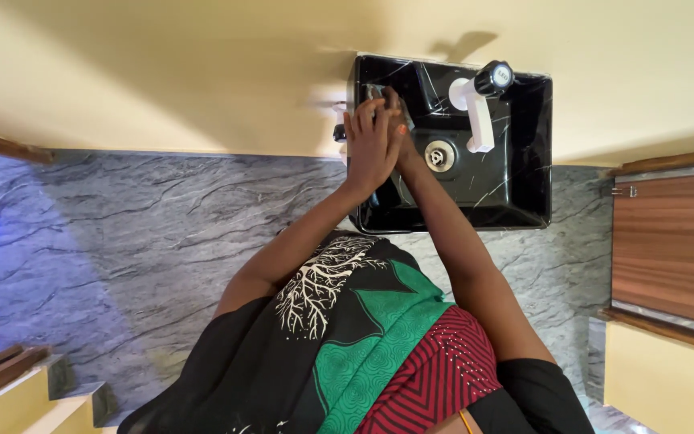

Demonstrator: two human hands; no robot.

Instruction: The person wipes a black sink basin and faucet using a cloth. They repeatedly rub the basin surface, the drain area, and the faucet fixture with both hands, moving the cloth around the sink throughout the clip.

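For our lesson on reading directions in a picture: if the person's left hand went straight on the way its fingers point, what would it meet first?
The left hand points toward the far rim of the black sink, where it meets the cream wall. It would likely meet that inner sink wall first, though depth is unclear from this view.

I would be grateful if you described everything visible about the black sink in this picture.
The black sink is a rectangular basin, glossy like polished stone with thin white veins. A round metal drain sits in its floor, and a white tap with a dark knob reaches over it. It is mounted against the cream wall, above grey stone-look flooring. The left hand and right hand are pressed together over its left side.
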